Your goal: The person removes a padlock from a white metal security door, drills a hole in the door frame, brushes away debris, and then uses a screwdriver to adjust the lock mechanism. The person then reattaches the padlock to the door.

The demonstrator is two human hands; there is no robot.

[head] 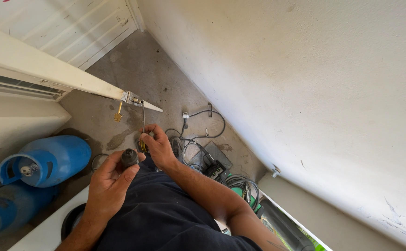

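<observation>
My left hand [110,183] grips a dark round-ended tool handle [129,157], held upright in front of my dark shirt. My right hand [157,146] is just beside it, fingers pinched on a thin metal rod or wire [143,116] that runs up toward the lock [132,98] on the edge of a cream door [49,69]. A brass key [118,114] hangs from that lock. What else sits in the right hand's fingers is too small to tell.
Two blue gas cylinders [49,160] lie at the left on the concrete floor [142,69]. Tangled cables and a dark box [214,168] lie by the white wall [305,93] at right. A white appliance top [44,230] with a round opening is below left.
</observation>
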